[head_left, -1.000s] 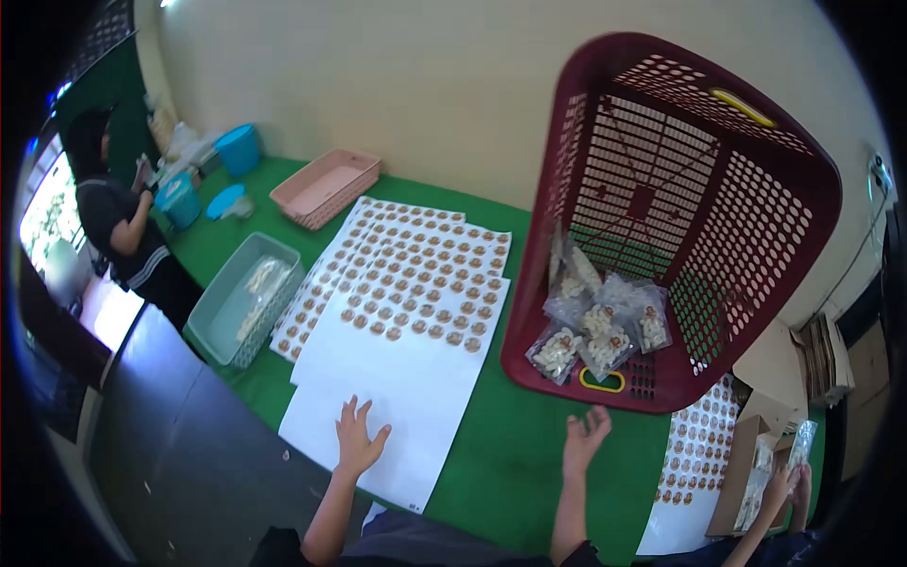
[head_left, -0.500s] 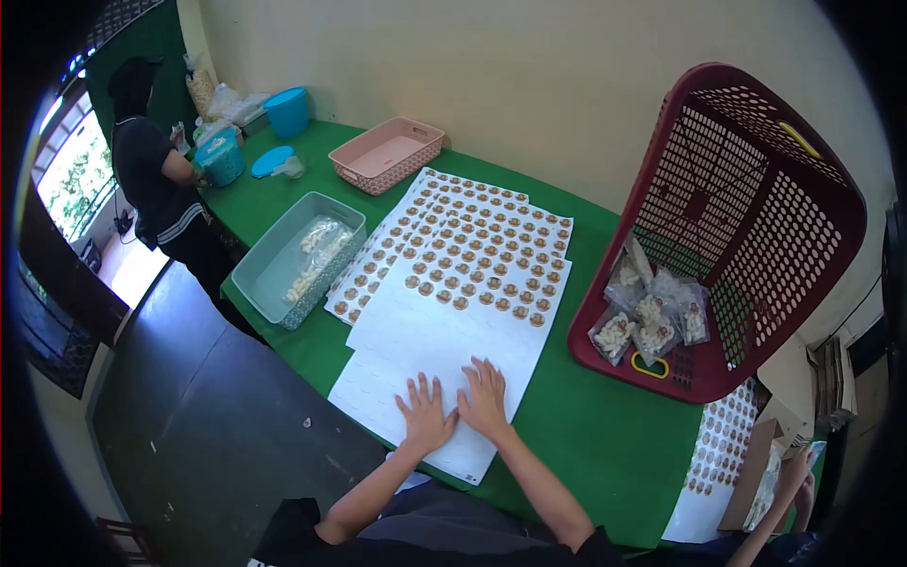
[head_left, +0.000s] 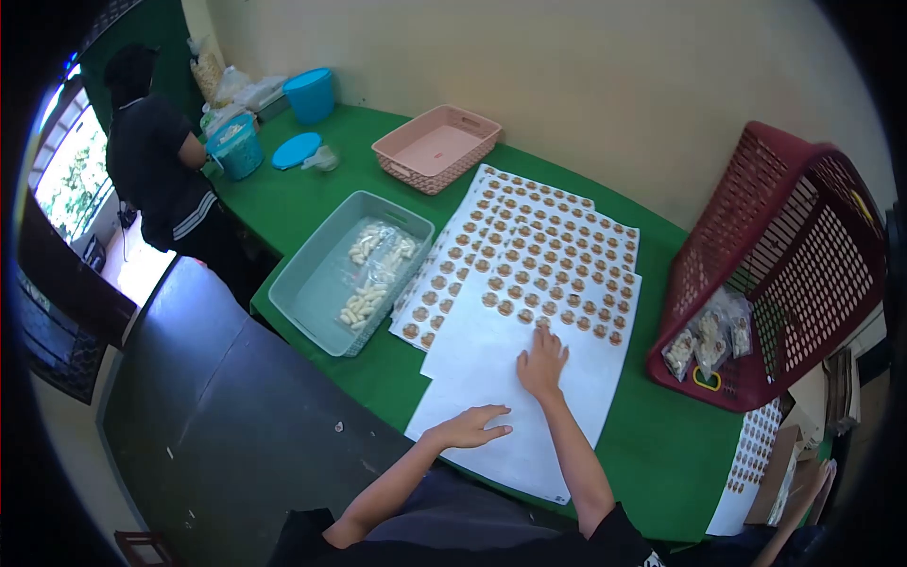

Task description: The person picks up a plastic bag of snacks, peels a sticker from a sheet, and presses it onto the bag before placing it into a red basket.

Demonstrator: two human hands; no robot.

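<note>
The top sticker sheet (head_left: 529, 378) lay flat on the green bench (head_left: 652, 454), its long axis running from the near edge away toward the far right. The right hand (head_left: 541, 364) rested palm down on it, fingers (head_left: 548, 338) spread, holding nothing, their tips just short of the nearest row of brown stickers (head_left: 557, 312), which lay straight ahead on the far side. The left hand (head_left: 470, 427) lay open and flat at the sheet's near left edge, farther from that row.
</note>
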